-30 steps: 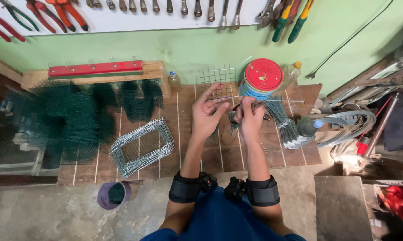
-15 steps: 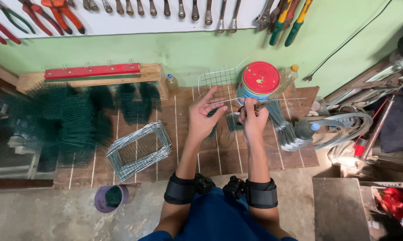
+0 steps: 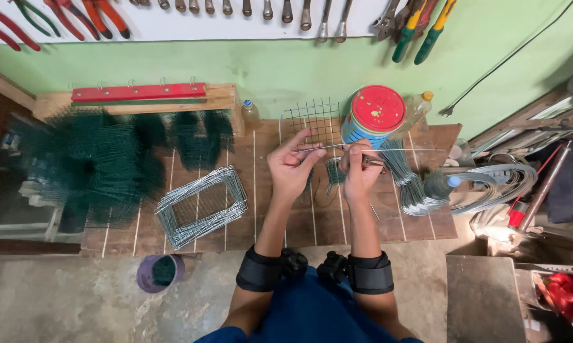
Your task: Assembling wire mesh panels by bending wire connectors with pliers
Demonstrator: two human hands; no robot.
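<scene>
We look down from above on a wooden bench [image 3: 191,235] set against a green wall. Our left hand [image 3: 291,166] is held over the middle of the bench with the fingers loosely spread, and its thumb and forefinger pinch one end of a thin straight wire [image 3: 394,149]. Our right hand [image 3: 360,169] sits just beside it, closed around the wire and around a small tool whose shape we cannot make out. The wire runs level from the hands out to the right, passing in front of a tin [image 3: 375,116] with a red lid. A square of wire mesh [image 3: 313,121] leans up just left of the tin, behind the hands. To the right of the hands a bundle of bent wires [image 3: 406,181] lies on the bench, with a clear bottle [image 3: 440,185] with a blue cap lying on it. On the left of the bench lies a stack of rectangular wire frames [image 3: 200,204], and beyond it a heap of dark green mesh [image 3: 96,165]. A red bar [image 3: 138,93] rests on a wooden block at the back. Pliers and other tools [image 3: 419,25] hang on the wall above. Both wrists wear black bands [image 3: 370,274].
</scene>
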